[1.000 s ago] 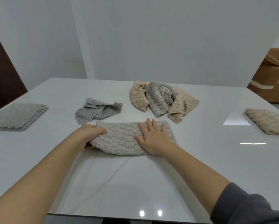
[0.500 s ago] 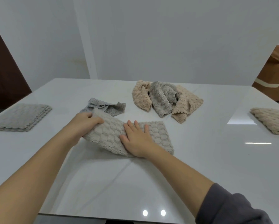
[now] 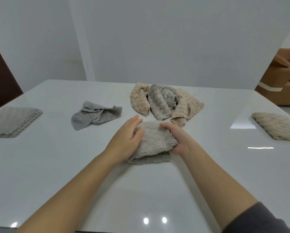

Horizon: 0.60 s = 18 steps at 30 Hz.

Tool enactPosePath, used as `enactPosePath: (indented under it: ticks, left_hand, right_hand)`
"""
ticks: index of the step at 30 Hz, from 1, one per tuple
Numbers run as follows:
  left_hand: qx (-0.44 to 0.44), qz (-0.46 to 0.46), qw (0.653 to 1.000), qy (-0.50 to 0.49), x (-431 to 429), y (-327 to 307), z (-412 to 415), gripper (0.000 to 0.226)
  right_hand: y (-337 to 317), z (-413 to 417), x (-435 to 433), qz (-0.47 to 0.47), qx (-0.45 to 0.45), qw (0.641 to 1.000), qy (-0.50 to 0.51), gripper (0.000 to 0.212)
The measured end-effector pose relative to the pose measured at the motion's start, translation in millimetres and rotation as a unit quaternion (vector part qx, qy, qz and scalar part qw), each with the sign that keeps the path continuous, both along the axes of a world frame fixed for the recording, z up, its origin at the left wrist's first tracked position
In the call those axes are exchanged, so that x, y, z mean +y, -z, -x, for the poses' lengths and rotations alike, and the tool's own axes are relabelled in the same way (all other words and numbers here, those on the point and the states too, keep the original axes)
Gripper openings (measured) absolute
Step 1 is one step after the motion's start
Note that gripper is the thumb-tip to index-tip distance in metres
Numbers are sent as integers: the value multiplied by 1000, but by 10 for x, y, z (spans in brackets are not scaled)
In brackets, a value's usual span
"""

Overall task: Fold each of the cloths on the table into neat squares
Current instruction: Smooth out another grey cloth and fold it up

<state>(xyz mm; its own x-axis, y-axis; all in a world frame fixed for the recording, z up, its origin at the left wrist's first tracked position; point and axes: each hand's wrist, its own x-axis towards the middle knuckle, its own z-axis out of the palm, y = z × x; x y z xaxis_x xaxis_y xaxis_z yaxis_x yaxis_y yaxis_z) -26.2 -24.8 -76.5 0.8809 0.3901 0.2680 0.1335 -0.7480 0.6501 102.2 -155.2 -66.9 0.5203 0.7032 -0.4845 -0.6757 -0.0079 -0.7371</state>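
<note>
A light grey-beige textured cloth [image 3: 155, 142] lies folded into a thick, roughly square pad at the middle of the white table [image 3: 56, 174]. My left hand [image 3: 127, 140] rests on the pad's left side with fingers spread and nearly straight. My right hand [image 3: 177, 138] grips the pad's right edge, thumb on top and fingers underneath. Behind it, a crumpled heap of beige and grey cloths [image 3: 164, 103] sits unfolded. A thin grey cloth [image 3: 93, 116] lies rumpled to the left.
A stack of folded grey cloths [image 3: 13, 121] sits near the left table edge. A folded beige cloth [image 3: 278, 126] lies at the right edge. A brown sofa [image 3: 282, 81] stands beyond the table on the right. A white wall rises behind.
The long cloth strip has been folded over from left to right into a square pad. My left hand moved right onto it. My right hand shifted from pressing flat to gripping the right edge.
</note>
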Motion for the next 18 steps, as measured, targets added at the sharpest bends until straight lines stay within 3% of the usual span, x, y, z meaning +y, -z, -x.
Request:
enactPosePath:
  ticks: [3, 6, 9, 14, 18]
  left_hand:
    - [117, -60, 991, 21, 8, 110, -38, 59]
    - [153, -98, 983, 21, 27, 128, -68, 63]
    - [197, -141, 970, 28, 60, 148, -76, 65]
    - [247, -209, 945, 44, 90, 220, -43, 69]
    - [253, -238, 936, 54, 47, 260, -32, 69]
  right_hand:
    - [-37, 35, 53, 10, 10, 999, -34, 26]
    - [-27, 42, 98, -7, 14, 998, -59, 26]
    - [38, -24, 103, 36, -16, 997, -71, 22]
    - [104, -168, 61, 168, -220, 960, -33, 7]
    - [155, -224, 24, 269, -419, 866, -36, 3]
